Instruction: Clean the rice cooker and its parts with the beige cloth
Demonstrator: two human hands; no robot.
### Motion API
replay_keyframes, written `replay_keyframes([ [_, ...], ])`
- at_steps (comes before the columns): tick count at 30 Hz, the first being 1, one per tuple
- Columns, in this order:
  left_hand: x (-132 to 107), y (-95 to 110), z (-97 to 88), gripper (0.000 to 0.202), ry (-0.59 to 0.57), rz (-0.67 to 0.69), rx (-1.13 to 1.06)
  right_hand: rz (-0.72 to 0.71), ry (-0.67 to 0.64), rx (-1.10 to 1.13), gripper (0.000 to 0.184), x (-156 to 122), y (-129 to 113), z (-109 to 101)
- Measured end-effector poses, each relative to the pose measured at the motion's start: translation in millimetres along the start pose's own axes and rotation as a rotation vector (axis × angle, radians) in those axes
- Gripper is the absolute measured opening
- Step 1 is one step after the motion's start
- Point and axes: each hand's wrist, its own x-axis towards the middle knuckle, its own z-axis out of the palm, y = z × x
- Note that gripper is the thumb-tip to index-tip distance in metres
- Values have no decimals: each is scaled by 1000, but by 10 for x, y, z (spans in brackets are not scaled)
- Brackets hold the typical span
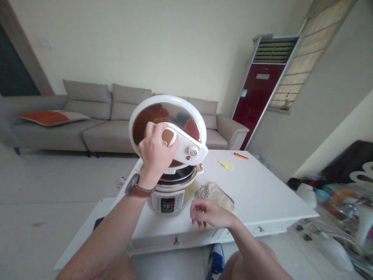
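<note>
My left hand (155, 151) grips the handle of a white and steel cooker lid (175, 116) and holds it tilted up above the cooker. The electric pressure cooker (171, 194) stands open on the white table (256, 186), its control panel facing me. My right hand (208, 213) hovers low over the table just right of the cooker, fingers curled downward with nothing visible in them. A beige patterned cloth (214, 192) lies right behind that hand. A brown-strapped watch (136, 188) sits on my left wrist.
A yellow paper scrap (226, 164) and an orange pen (240, 156) lie at the table's far side. A grey sofa (96, 124) runs along the back wall, a red standing air conditioner (262, 93) beside it. Clutter (335, 210) fills the floor at right.
</note>
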Motion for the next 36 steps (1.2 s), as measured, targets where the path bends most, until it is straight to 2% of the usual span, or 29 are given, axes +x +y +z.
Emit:
replay_keyframes([
  [2, 117, 80, -12, 29, -52, 3, 40, -199, 78, -49, 19, -49, -336, -11],
  [4, 232, 145, -8, 30, -106, -8, 84, -460, 272, -186, 20, -91, -778, -81],
  [6, 328, 179, 11, 31, -150, -32, 127, -651, 497, -328, 18, -69, -1162, -209],
  [8, 400, 174, 39, 33, -193, -63, 165, -753, 733, -440, 15, 39, -1346, -368],
  [9, 428, 157, 57, 33, -221, -80, 182, -783, 832, -507, 18, 122, -1346, -446],
  [10, 451, 131, 77, 34, -252, -100, 197, -785, 916, -563, 22, 218, -1291, -518],
  [12, 491, 62, 126, 35, -323, -146, 224, -764, 960, -588, 34, 426, -1067, -631],
  [16, 545, -66, 264, 38, -451, -222, 269, -765, 896, -458, 51, 760, -546, -743],
  [19, 568, -92, 382, 39, -515, -254, 301, -780, 851, -438, 59, 868, -318, -808],
  [25, 560, -76, 570, 48, -715, -381, 279, -763, 825, -296, 58, 922, -113, -989],
  [30, 469, -149, 705, 50, -784, -425, 235, -771, 790, -181, 59, 943, 8, -1069],
  [36, 386, -283, 829, 46, -885, -414, 264, -672, 754, -183, 60, 1008, 172, -1074],
])
